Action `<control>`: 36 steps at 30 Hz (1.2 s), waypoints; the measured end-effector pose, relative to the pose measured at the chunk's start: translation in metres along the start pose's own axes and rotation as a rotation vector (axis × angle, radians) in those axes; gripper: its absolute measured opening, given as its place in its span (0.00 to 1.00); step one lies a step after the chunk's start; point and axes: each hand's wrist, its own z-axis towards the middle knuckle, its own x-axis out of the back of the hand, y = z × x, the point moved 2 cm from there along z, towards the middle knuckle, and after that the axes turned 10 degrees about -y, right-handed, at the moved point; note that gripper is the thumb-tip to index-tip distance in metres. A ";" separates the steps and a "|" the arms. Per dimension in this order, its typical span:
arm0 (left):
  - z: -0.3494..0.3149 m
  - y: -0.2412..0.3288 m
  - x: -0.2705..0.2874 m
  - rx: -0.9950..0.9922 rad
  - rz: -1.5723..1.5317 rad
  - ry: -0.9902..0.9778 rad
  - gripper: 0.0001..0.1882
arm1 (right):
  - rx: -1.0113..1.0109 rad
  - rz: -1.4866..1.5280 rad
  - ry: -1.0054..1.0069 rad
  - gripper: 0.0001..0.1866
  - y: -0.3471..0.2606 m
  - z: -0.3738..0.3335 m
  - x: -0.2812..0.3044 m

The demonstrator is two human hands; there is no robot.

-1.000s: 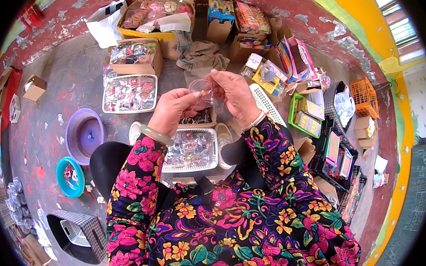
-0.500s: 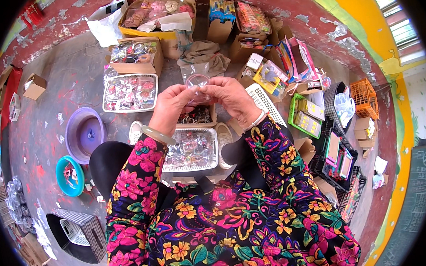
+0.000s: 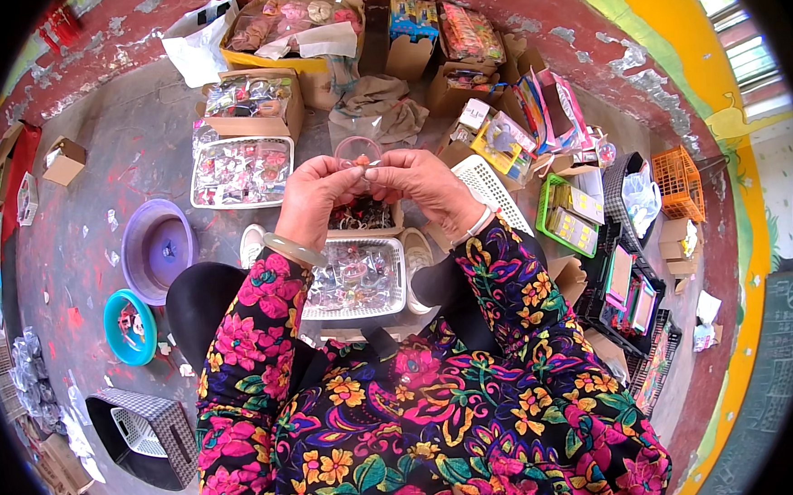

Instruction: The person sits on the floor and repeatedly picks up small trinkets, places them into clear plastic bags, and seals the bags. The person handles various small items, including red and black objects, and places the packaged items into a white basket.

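Both hands meet in the middle of the view, above the baskets. My left hand (image 3: pixel 317 194) pinches a small clear plastic bag (image 3: pixel 375 127) by its near edge, with thumb and forefinger. Close beside it, my right hand (image 3: pixel 431 187) has its thumb and fingers pressed together on the same bag. A thin pink ring-shaped band (image 3: pixel 357 139) shows just beyond the fingertips, seemingly inside the bag. Under the hands lies a box of dark small items (image 3: pixel 365 215). Nearer to me, a white basket (image 3: pixel 404 274) holds several packed clear bags.
Left of my hands stands another white basket (image 3: pixel 195 187) of bagged pieces, beside an open cardboard box (image 3: pixel 293 109). A purple basin (image 3: pixel 153 253) and a teal basin (image 3: pixel 116 342) rest on the left floor. Right are a green tray (image 3: pixel 551 184) and black crates (image 3: pixel 591 304).
The bag has tilted away and the pink band now shows more beyond my fingertips. My hands have come slightly closer together and shifted a little toward me.
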 end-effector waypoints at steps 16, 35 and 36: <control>-0.001 0.005 0.001 -0.031 -0.218 -0.134 0.11 | -0.055 -0.119 -0.140 0.08 0.000 -0.003 -0.006; -0.004 0.009 0.000 -0.095 -0.309 -0.013 0.12 | 0.047 -0.068 -0.004 0.09 0.004 0.001 -0.002; -0.003 0.010 0.001 -0.059 -0.286 -0.013 0.12 | 0.066 -0.046 0.034 0.09 0.004 0.001 0.001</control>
